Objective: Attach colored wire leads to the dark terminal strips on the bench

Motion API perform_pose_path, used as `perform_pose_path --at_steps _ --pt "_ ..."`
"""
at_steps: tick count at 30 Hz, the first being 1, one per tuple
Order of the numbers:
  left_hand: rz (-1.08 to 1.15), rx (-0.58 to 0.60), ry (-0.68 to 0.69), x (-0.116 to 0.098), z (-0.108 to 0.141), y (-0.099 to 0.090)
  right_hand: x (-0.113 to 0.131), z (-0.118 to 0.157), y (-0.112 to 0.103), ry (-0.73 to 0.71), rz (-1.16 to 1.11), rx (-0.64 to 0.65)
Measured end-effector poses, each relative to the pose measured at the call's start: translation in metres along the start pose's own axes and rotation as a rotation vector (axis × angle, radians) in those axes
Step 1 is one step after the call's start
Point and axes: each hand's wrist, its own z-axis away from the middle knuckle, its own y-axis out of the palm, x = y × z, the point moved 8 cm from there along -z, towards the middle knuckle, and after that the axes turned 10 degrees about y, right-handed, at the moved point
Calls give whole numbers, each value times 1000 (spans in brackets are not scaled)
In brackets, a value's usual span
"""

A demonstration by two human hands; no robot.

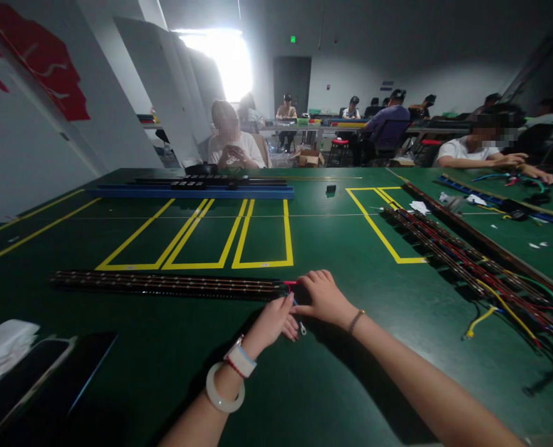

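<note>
A long dark bar assembly (pixel 164 282) with brown strips and rows of small shiny dots lies across the green table in front of me. Short wires come out of its right end. My right hand (pixel 325 299) curls over that end, its fingers closed around a red wire (pixel 289 283). Just below, my left hand (pixel 273 321) pinches a blue wire (pixel 296 302) between thumb and fingers, close to my right thumb. A metal ring terminal (pixel 303 329) hangs beneath the hands. My fingers partly hide the wires.
Dark wired bars (pixel 463 267) with loose leads lie at right. A blue rail (pixel 197 192) spans the far edge, near a small black block (pixel 331 189). Phone-like slabs (pixel 85 372) and white tissue (pixel 9 347) are at front left. People sit opposite and beyond.
</note>
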Motion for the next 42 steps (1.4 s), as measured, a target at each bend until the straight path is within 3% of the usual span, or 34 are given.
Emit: perform_pose_path --at_steps 5,9,14,18,22,29,37,40,42 --pt "108 -1 -48 -5 3 1 3 7 5 135 -45 63" --pt "272 -29 -25 -7 3 5 5 8 3 159 -28 48" --pt "797 -87 -3 -10 1 23 17 14 3 36 92 -58" --pt "998 -170 -36 -8 -2 33 35 28 3 -148 201 -198" --pt "1015 -256 -84 -2 -2 32 48 40 2 -262 307 -251" --pt "842 -197 -71 -4 -3 30 40 37 -13 -272 359 -99" --pt "692 -173 -50 -9 0 30 13 14 4 -228 277 235" --pt "668 -143 -74 -5 -1 30 4 -2 1 -337 347 240" --pt "635 -94 -84 -4 -2 31 1 -12 -3 -489 419 213"
